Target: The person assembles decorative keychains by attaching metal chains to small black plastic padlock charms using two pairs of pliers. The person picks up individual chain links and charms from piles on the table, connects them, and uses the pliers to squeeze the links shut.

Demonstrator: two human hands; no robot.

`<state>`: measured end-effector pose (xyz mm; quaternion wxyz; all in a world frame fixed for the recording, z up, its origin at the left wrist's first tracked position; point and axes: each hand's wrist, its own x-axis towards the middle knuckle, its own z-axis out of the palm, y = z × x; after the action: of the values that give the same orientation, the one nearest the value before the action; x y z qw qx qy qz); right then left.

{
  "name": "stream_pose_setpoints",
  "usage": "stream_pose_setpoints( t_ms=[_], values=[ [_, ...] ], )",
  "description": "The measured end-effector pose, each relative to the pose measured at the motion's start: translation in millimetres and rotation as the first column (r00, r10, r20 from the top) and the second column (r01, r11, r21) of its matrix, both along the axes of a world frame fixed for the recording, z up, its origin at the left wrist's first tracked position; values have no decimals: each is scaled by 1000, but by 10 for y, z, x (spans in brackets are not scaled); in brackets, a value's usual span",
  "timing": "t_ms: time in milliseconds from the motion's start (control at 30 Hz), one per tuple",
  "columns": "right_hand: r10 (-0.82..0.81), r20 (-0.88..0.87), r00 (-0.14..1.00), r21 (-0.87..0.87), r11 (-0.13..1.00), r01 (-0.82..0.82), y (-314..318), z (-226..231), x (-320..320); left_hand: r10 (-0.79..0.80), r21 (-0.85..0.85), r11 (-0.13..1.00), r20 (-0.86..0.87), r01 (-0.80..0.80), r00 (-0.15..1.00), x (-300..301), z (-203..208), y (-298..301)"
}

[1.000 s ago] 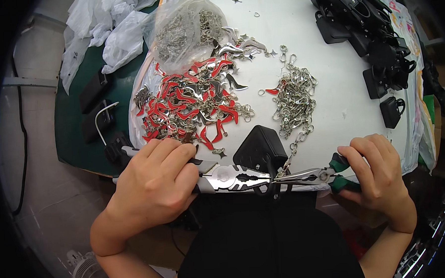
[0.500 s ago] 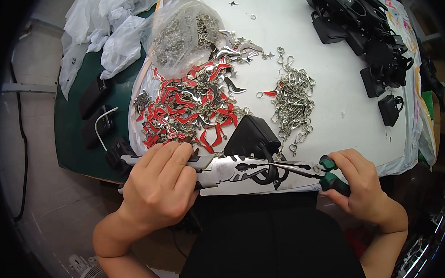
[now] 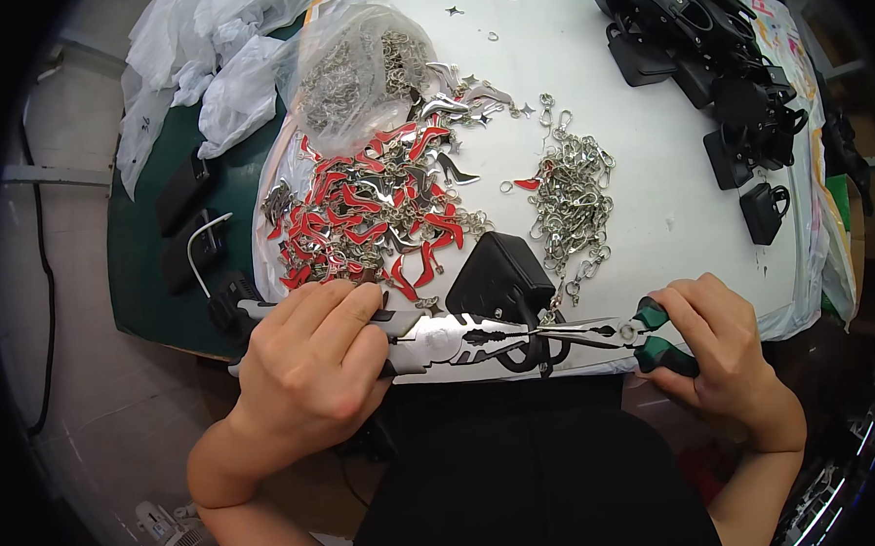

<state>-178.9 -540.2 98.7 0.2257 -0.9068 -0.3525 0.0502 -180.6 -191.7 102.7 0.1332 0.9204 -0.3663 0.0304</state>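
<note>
My left hand (image 3: 314, 352) is closed around the grey handles of large silver pliers (image 3: 442, 341). My right hand (image 3: 719, 344) grips slim needle-nose pliers by their green handles (image 3: 666, 357). The tips of both tools meet near the table's front edge, by the end of a short silver chain (image 3: 551, 315); what sits between the jaws is too small to make out. Just behind the tips lies a black boxy pouch or case (image 3: 498, 275) with a looped strap. Beyond it spreads a heap of red, black and silver high-heel shoe charms (image 3: 362, 213).
Right of the charms lies a pile of silver chains with clasps (image 3: 573, 194). A clear bag of chains (image 3: 356, 76) stands behind. Black power adapters (image 3: 701, 57) crowd the right edge. White plastic bags (image 3: 223, 68) and black devices (image 3: 188, 191) are on the green surface at left.
Both pliers' tips have shifted slightly, and my right hand has moved a little up and right. The table view has drifted slightly left. Both hands keep their tools.
</note>
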Motion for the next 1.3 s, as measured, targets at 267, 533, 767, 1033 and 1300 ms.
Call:
stream_pose_setpoints(
  t_ms=[267,533,767,1033,1300],
  values=[
    [-108,-62,992,-109,989,101,-287,114,45,226,-130,956,-248,-264,942,-281,-283,18],
    [-104,-20,994,-47,994,103,-331,26,48,119,-195,966,-237,-167,964,-633,-998,-242],
    [-111,-103,988,23,993,114,-184,-6,-45,90,-669,709,-228,-223,969,-277,-735,-585],
    [-239,-460,855,181,917,354,-507,-312,46,-65,-772,398,-562,-495,824,-170,-789,-805],
    [-514,332,791,-95,816,570,-687,-1031,148,-464,-708,112,-658,-697,593,-136,-751,-698]
  ],
)
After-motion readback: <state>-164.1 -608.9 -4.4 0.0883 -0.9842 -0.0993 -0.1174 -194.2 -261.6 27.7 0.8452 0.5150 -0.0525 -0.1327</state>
